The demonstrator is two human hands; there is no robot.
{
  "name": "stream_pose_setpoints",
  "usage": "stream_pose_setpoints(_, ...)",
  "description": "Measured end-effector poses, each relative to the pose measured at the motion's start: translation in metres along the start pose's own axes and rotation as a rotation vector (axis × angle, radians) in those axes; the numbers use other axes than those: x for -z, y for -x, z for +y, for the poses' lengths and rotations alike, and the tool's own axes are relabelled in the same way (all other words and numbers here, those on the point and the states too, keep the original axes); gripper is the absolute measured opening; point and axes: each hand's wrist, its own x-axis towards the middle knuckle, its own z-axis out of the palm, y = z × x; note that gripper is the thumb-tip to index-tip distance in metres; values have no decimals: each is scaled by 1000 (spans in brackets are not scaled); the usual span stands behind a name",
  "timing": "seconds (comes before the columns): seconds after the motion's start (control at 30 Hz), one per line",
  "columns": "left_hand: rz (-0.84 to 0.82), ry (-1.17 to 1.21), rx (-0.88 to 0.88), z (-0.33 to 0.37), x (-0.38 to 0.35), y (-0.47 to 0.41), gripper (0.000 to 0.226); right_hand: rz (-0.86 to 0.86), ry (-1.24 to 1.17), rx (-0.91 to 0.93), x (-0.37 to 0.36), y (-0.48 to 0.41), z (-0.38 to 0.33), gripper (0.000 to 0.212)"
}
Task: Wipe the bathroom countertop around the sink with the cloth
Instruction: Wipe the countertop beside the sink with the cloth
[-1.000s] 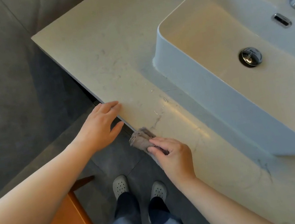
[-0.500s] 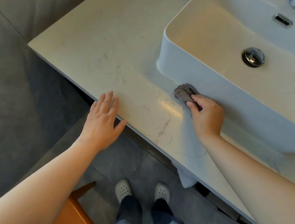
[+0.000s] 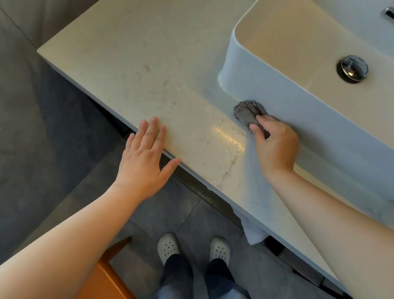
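A pale stone bench (image 3: 148,60) fills the view, with a white sink (image 3: 296,108) standing on it. The right hand (image 3: 276,147) pinches a bunched grey cloth (image 3: 247,113) against the bench, touching the sink wall. The left hand (image 3: 146,167) lies spread on the bench edge — empty. Risk: so small a wad may skip patches — streaks likely.

Nope, no readable text anywhere here. No labels, brands or numbers on anything that I can make out.
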Motion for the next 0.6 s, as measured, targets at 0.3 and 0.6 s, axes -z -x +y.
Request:
stream_pose_setpoints(0.3,24,-108,-73,-13,12,-5,69,-153,-118,103,-5,77,-36,28)
stream_pose_setpoints(0.6,14,-69,-147,-26,21,-13,67,-402,-562,-264,18,97,-62,23)
